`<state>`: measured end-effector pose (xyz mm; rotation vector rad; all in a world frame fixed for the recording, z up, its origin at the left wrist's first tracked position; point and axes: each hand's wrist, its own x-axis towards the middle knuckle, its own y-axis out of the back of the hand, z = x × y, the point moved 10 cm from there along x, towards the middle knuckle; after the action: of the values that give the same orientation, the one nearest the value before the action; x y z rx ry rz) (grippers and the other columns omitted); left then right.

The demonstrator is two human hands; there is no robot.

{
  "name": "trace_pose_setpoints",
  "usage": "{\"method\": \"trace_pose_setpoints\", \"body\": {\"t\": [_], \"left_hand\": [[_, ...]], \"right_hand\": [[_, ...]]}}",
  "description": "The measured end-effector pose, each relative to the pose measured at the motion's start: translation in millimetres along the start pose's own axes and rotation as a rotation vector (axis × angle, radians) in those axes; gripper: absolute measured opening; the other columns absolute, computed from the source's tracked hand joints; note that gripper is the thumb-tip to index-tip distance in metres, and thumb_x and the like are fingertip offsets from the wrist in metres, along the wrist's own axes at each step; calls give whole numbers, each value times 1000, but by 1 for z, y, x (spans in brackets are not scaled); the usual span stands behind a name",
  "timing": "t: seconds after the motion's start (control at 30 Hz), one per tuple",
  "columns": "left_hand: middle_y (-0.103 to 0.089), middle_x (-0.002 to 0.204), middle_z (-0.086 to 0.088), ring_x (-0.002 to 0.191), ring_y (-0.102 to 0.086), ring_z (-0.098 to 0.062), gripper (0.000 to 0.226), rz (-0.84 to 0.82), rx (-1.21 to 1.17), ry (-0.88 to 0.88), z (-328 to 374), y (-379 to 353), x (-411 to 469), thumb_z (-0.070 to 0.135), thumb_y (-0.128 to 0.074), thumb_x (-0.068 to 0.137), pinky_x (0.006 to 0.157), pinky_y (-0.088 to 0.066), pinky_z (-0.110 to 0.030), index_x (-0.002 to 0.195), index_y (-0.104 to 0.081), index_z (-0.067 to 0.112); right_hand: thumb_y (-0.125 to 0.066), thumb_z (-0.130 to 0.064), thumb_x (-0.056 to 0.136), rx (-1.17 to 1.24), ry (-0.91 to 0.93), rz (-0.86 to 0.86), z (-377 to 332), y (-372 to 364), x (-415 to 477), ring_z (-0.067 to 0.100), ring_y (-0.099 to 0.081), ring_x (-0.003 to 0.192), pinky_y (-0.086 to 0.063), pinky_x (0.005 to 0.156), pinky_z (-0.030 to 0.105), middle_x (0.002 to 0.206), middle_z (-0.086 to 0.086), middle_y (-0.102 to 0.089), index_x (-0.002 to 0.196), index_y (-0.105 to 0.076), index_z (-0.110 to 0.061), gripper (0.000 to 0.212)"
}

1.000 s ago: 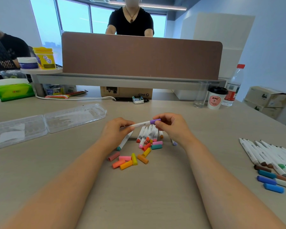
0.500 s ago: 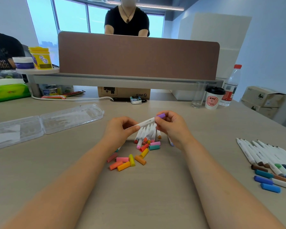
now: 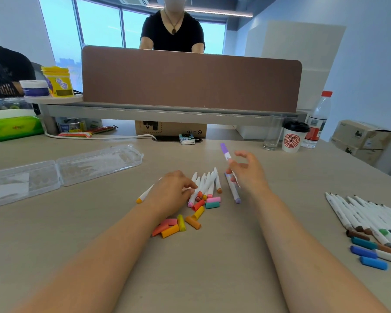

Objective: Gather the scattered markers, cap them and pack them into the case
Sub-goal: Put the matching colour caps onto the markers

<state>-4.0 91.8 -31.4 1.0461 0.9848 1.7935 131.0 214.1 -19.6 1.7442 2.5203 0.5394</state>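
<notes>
step: capping, one marker at a time.
right hand (image 3: 246, 175) pinches purple marker (image 3: 226, 155) by the barrel, cap on, tilted up above the table (image 3: 212, 279); its other fingers are spread.
left hand (image 3: 173, 192) lies on the pile (image 3: 207, 184) of uncapped markers, fingertips bent onto it; grip or mere touch, cannot tell.
loose caps (image 3: 181, 224) lie just beside the pile.
case (image 3: 61, 172) is open, well apart at left, no markers seen inside.
second row (image 3: 361, 215) at far right.
judgement: task early.
next: put the purple marker down or in the case; left hand singles out one marker and matches a cap by colour.
</notes>
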Motion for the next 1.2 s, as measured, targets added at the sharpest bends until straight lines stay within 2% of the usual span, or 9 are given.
{"method": "trace_pose_setpoints", "body": {"t": [0.07, 0.13, 0.3, 0.5, 0.7, 0.87, 0.93, 1.03, 1.2], "left_hand": [[-52, 117, 0, 109, -48, -16, 29, -64, 87, -38, 3, -8, -1, 30, -46, 96, 88, -39, -26, 120, -62, 29], [-52, 114, 0, 107, -47, -16, 29, -76, 131, -46, 3, -10, -1, 34, -47, 95, 84, -39, -25, 118, -63, 31], [-56, 109, 1, 98, -53, -14, 27, -44, 167, -14, -1, -7, 0, 36, -54, 91, 74, -38, -22, 109, -68, 24], [-61, 105, 1, 97, -56, -16, 22, -29, 257, 62, -8, -5, 2, 38, -59, 88, 80, -47, -27, 101, -66, 22], [-65, 104, 3, 98, -57, -15, 32, -37, 240, 123, -18, -7, 3, 41, -61, 85, 84, -50, -30, 112, -61, 24], [-67, 109, 4, 104, -57, -15, 42, -39, 211, 151, -23, -3, 1, 33, -61, 86, 90, -49, -32, 126, -56, 23], [-66, 110, 5, 104, -57, -16, 40, -7, 187, 166, -25, 5, 0, 30, -60, 85, 90, -48, -31, 124, -57, 23], [-65, 113, 7, 105, -56, -16, 38, 54, 128, 187, -28, 17, -3, 29, -59, 86, 88, -45, -29, 124, -58, 23], [-62, 114, -4, 98, -57, -20, 36, 80, -19, 183, -26, 23, -6, 19, -60, 86, 84, -48, -31, 122, -61, 20]], "right_hand": [[-47, -16, 96, -152, -10, 17, 8, 2, 4, 15, -53, 68, -40, 55, 19, 94, 8, -64, 95, -49, -20, 5], [-48, -12, 92, -282, -9, 2, 13, -1, 9, 19, -54, 79, -38, 58, 21, 103, 7, -64, 80, -52, -23, 16], [-39, -12, 95, -460, -57, -124, 18, -15, 5, 22, -58, 76, -43, 48, 19, 118, 3, -62, 104, -70, -23, 34], [-49, -10, 94, -673, -84, -146, 24, -16, 2, 21, -57, 113, -44, 86, 22, 132, 3, -56, 119, -65, -20, 31], [-57, -15, 90, -745, -136, -153, 30, -17, 5, 19, -61, 104, -45, 82, 23, 117, 4, -65, 113, -68, -17, 25], [-67, -15, 84, -636, 142, -316, -4, -38, -9, 9, -54, 87, -43, 75, 21, 102, -1, -66, 101, -73, -16, 17], [-75, -18, 77, -640, 193, -462, -5, -53, -19, 6, -53, 80, -46, 85, 31, 85, -11, -64, 88, -75, -21, 11], [-79, -22, 73, -708, 200, -512, 2, -59, -20, 3, -50, 73, -28, 110, 54, 70, -20, -57, 67, -68, -29, 14], [-75, -30, 77, -782, 206, -522, 7, -59, -19, 3, -49, 71, -27, 112, 52, 76, -12, -59, 77, -65, -22, 13]]}}
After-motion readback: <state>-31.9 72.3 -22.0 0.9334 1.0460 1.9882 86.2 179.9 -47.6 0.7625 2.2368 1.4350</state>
